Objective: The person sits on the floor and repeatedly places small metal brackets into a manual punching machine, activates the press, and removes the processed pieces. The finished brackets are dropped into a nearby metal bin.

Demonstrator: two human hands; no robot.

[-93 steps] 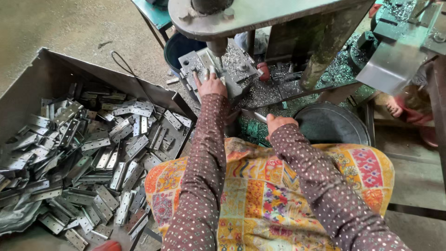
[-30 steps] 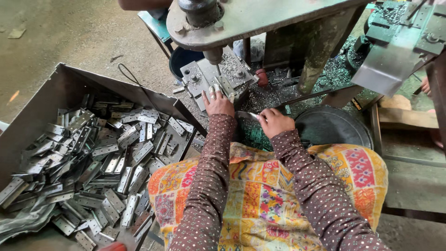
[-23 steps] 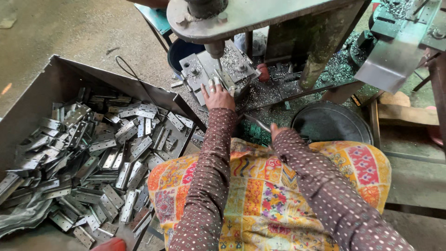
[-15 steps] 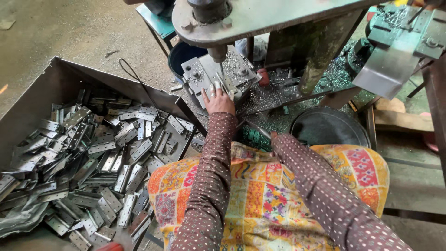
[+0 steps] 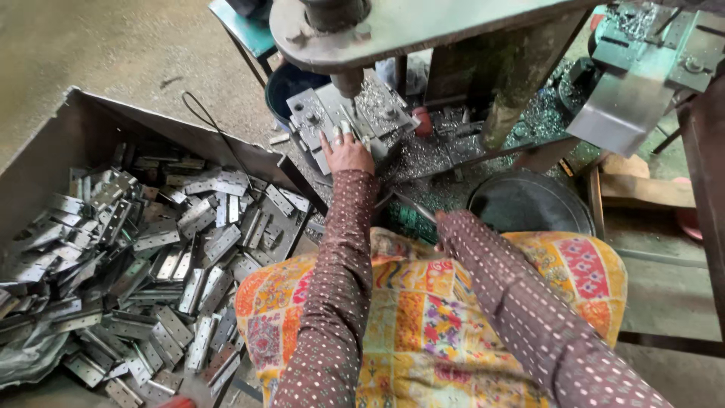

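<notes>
The metal fixture block point(image 5: 351, 125) sat at upper centre of the frame, directly beneath the press ram point(image 5: 347, 79). The left hand point(image 5: 347, 151) rested on the block, fingers extended flat and gripping nothing. The right hand was hidden below the lap cloth point(image 5: 423, 317); its finger state could not be determined. Hazard: if the ram descended while fingertips remained beneath it, a crush injury appeared likely. Swarf point(image 5: 445, 151) around the block could cut bare skin. The bin of metal plates point(image 5: 151, 257) lay at left.
</notes>
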